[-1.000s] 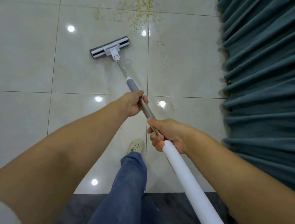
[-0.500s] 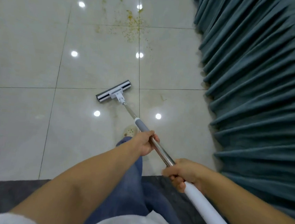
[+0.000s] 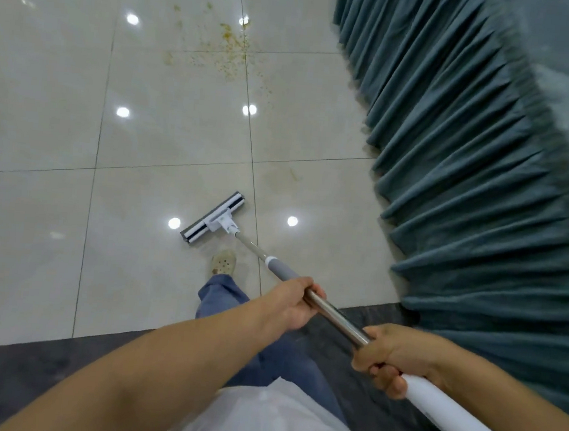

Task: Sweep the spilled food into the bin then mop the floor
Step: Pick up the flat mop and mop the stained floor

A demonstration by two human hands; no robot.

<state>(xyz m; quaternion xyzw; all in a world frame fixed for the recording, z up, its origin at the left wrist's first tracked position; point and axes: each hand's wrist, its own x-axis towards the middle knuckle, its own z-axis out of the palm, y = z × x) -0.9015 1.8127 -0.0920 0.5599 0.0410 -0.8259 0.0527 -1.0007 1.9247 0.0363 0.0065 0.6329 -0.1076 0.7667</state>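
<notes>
A flat grey-and-white mop head (image 3: 212, 218) lies on the glossy beige tile floor (image 3: 44, 108), just ahead of my shoe. Its handle (image 3: 333, 315) runs back to the lower right, metal in the middle and white at the end. My left hand (image 3: 294, 302) grips the metal part just behind the grey collar. Farther back my right hand (image 3: 389, 357) grips the handle where the white section starts. Yellow-brown food specks and smears (image 3: 230, 50) stain the tiles well beyond the mop head. A faint smear (image 3: 281, 177) lies nearer.
Pleated teal curtains (image 3: 486, 171) hang along the right side down to the floor. A dark grey strip of flooring (image 3: 21, 378) runs under my feet. My shoe (image 3: 223, 261) and blue trouser leg (image 3: 220, 299) stand just behind the mop head.
The mop head has been drawn back toward my feet, away from the food stains. My view has pulled back too, and both hands keep their grip on the handle.
</notes>
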